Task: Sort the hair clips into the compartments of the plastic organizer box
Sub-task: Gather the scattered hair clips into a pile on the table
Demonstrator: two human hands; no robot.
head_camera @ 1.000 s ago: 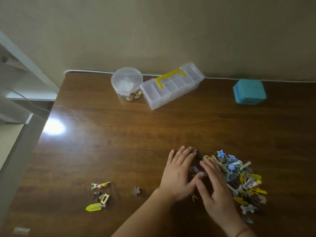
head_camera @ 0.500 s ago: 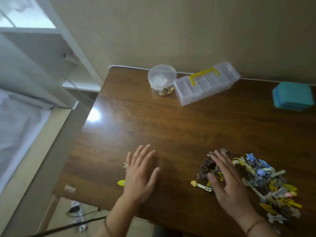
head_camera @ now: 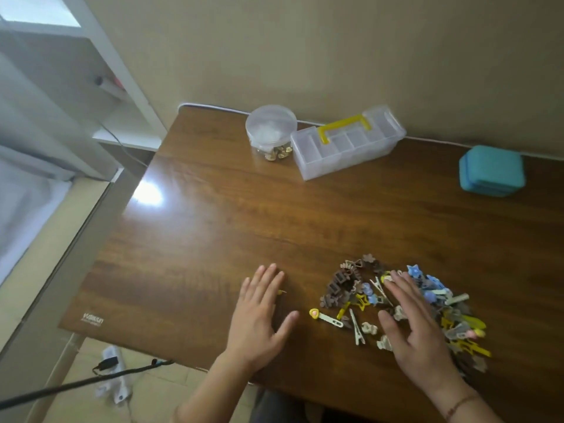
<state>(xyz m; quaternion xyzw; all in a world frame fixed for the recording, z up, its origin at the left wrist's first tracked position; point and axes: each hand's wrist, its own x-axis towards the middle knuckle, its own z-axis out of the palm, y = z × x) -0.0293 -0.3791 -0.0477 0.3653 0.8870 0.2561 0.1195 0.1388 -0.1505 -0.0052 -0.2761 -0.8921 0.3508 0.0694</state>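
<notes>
The hair clips (head_camera: 406, 309) lie in a loose pile at the lower right of the frame on the worktop (head_camera: 244, 215). The right hand (head_camera: 418, 325) rests flat on the pile, fingers (head_camera: 399, 285) straight and spread, gripping nothing; the left hand (head_camera: 259, 315) lies flat at lower centre, fingers extended, a small yellow piece showing at its edge. The plastic organizer box (head_camera: 348, 141), lid closed, stands at the upper centre beside a clear jar (head_camera: 271, 132), well apart from the pile.
</notes>
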